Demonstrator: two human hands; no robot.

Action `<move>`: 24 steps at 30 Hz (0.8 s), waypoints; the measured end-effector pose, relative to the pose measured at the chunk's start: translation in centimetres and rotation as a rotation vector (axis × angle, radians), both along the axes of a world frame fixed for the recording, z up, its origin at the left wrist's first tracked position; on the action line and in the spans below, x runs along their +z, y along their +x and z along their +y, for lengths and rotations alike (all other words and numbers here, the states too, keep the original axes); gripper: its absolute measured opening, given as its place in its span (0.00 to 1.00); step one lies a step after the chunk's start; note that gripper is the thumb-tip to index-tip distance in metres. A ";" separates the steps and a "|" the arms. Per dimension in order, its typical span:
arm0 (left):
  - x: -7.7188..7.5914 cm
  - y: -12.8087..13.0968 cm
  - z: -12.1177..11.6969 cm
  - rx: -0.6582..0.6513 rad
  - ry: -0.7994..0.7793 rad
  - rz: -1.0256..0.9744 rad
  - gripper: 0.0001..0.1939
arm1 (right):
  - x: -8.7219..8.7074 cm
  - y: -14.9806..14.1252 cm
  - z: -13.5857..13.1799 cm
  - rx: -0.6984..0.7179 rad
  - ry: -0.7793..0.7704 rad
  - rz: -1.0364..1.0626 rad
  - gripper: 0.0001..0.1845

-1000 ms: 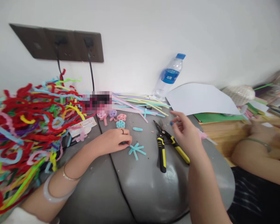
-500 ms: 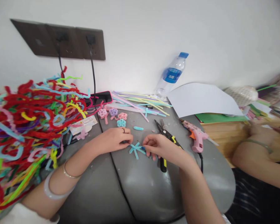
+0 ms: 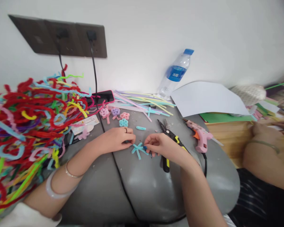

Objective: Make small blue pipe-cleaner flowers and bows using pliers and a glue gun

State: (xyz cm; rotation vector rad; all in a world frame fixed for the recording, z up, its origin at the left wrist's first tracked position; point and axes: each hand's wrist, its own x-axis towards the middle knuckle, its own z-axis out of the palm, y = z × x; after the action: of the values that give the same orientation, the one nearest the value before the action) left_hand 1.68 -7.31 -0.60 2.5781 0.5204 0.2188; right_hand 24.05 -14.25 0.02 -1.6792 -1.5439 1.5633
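Note:
A light blue star of crossed pipe cleaner pieces [image 3: 139, 149] lies between my two hands, low over the grey table. My left hand [image 3: 120, 139] has its fingers curled and closed at the star's left arm. With thumb and forefinger, my right hand [image 3: 155, 145] pinches the star's right arm. Just beyond them lies a short folded light blue pipe cleaner piece [image 3: 141, 128]. Small looped pipe cleaner flowers sit behind my left hand: a light blue one [image 3: 123, 122], a purple one [image 3: 115, 112] and pink ones [image 3: 104, 113]. Black and yellow pliers [image 3: 170, 134] lie beside my right hand.
A tangled heap of pipe cleaners [image 3: 38, 119] covers the left side. Straight pipe cleaners [image 3: 142, 101], a phone [image 3: 105, 97] and a leaning water bottle [image 3: 176, 74] are at the wall. A pink glue gun [image 3: 201, 137] and white paper [image 3: 210, 97] lie right. Another person's arm [image 3: 262, 151] rests beyond.
The view has shifted slightly. Both hands keep almost the same position around the light blue star, with only slight finger movement.

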 end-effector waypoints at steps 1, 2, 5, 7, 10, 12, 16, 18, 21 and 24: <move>0.0 0.0 0.0 0.002 -0.006 -0.003 0.07 | 0.0 0.0 0.0 -0.008 0.001 -0.006 0.02; 0.0 0.0 0.0 0.004 -0.013 -0.005 0.07 | -0.1 -0.1 0.0 -0.014 0.002 -0.012 0.02; -0.1 0.0 0.1 0.005 -0.032 -0.010 0.07 | -0.1 -0.2 -0.1 -0.035 0.003 -0.008 0.03; -0.3 0.0 0.2 -0.001 -0.034 -0.016 0.07 | -0.1 -0.3 0.0 -0.059 -0.009 0.014 0.03; -0.4 0.0 0.2 -0.005 -0.028 -0.018 0.07 | 0.0 -0.4 0.0 -0.093 -0.033 0.030 0.03; -0.4 0.0 0.1 -0.002 -0.025 -0.017 0.07 | 0.1 -0.5 0.1 -0.104 -0.032 0.032 0.04; -0.3 -0.1 0.0 0.001 -0.019 -0.022 0.07 | 0.2 -0.6 0.1 -0.110 -0.017 0.044 0.04; -0.3 -0.1 0.0 -0.002 -0.012 -0.024 0.07 | 0.1 -0.6 0.2 -0.104 -0.014 0.048 0.04; -0.3 0.0 0.0 -0.004 -0.008 -0.020 0.07 | -0.1 -0.6 0.2 -0.100 -0.003 0.051 0.04; -0.4 0.0 0.0 -0.003 -0.013 -0.019 0.07 | -0.4 -0.7 0.2 -0.110 0.016 0.048 0.04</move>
State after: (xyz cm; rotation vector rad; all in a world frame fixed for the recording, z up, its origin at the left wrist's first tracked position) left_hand 1.70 -7.27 -0.97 2.5612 0.5096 0.2374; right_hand 23.38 -14.02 -0.35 -1.6761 -1.4114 1.5202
